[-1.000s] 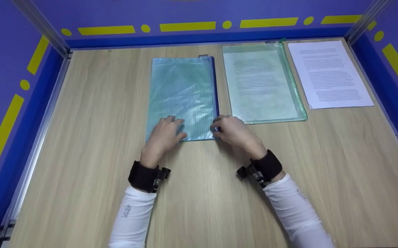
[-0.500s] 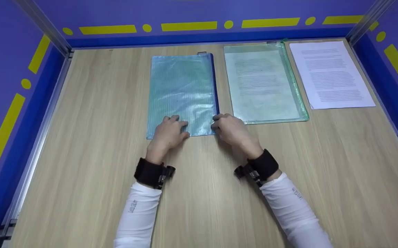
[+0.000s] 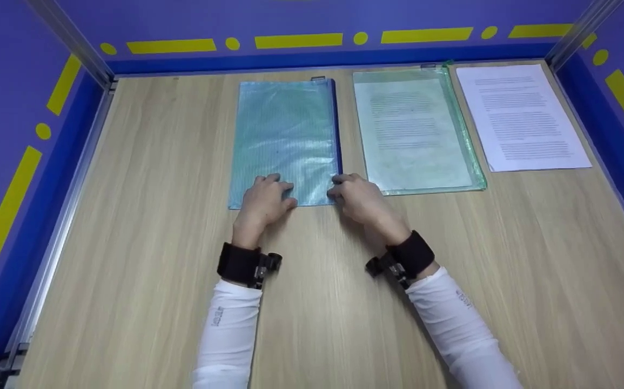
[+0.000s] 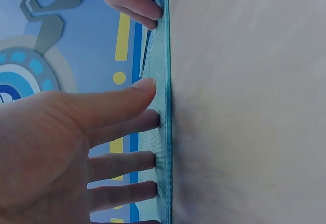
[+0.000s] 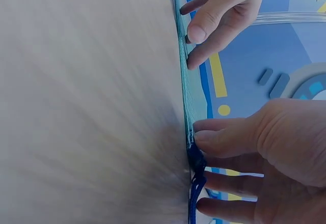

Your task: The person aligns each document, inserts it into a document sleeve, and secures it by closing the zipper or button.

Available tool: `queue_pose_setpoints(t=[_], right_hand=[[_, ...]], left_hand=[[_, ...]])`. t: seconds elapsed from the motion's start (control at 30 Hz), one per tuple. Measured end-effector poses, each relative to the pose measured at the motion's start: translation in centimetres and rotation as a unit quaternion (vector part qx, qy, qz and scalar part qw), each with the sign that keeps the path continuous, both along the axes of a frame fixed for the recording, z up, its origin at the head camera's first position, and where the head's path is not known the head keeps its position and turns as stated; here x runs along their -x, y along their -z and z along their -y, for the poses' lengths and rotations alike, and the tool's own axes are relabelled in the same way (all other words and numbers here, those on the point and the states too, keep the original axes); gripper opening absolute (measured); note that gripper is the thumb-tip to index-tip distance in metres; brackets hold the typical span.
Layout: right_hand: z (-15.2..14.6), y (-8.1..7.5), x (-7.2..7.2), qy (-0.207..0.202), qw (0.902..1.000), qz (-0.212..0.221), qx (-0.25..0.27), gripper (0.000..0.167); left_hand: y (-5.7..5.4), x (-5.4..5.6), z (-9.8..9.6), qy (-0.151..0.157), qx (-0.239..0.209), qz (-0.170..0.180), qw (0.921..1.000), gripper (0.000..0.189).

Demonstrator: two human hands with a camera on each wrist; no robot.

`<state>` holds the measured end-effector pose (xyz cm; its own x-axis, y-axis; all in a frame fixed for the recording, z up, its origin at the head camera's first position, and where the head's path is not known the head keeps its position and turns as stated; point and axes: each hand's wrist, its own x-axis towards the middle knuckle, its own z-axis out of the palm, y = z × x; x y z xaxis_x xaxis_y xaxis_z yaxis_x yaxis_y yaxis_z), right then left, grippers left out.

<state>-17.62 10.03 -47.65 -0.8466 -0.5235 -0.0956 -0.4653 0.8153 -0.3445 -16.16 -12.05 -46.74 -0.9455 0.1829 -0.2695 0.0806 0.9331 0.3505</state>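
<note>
A blue-green translucent zip folder (image 3: pixel 284 124) with a dark blue zip strip along its right side lies flat on the table. My left hand (image 3: pixel 266 199) rests its spread fingertips on the folder's near left part; in the left wrist view those fingers (image 4: pixel 122 160) look straight, the thumb held just above the surface. At the near right corner, my right hand (image 3: pixel 360 197) touches the folder with its fingertips. The right wrist view shows the right thumb (image 5: pixel 214 140) by the corner, close to a dark blue zip end (image 5: pixel 195 158), and the other fingers extended.
To the right lies a green zip folder (image 3: pixel 468 146) with printed paper inside. Beyond it is a stack of white printed sheets (image 3: pixel 525 119). Blue panels with yellow marks (image 3: pixel 298 41) border the wooden table (image 3: pixel 155 189) at the back and both sides.
The blue-green folder has slid a little away from me toward the back panel, with both hands moving along on it. The green folder and the printed sheets have stayed in place.
</note>
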Motion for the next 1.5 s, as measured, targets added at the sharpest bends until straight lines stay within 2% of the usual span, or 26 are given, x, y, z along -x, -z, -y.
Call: queue_pose_setpoints(t=[0.23,0.53,1.07,1.2,1.37,1.5], right_hand=[[0.0,0.2,-0.1,0.006,0.9998,0.018,0.009,0.037],[-0.1,0.4,-0.1,-0.004,0.9996,0.014,0.025,0.029],[-0.2,0.7,0.1,-0.015,0.9987,0.033,0.034,0.037],[-0.5,0.5,0.2,-0.018,0.9972,0.05,0.052,0.039],[-2.2,-0.4,0.5,0.001,0.993,0.07,0.095,0.044],[-4.6,-1.3,0.8,0.042,0.9888,0.07,0.125,0.043]], left_hand=[[0.2,0.2,0.0,-0.022,-0.015,0.005,0.9996,0.048],[0.6,0.3,0.1,-0.016,-0.008,0.011,0.9998,0.051],[0.8,0.2,0.4,-0.014,-0.004,0.012,0.9998,0.049],[0.7,0.2,0.4,-0.01,-0.005,0.008,0.9999,0.049],[0.6,0.2,0.2,-0.009,-0.003,0.004,0.9999,0.048],[0.4,0.2,-0.1,-0.009,0.001,0.003,1.0,0.048]])
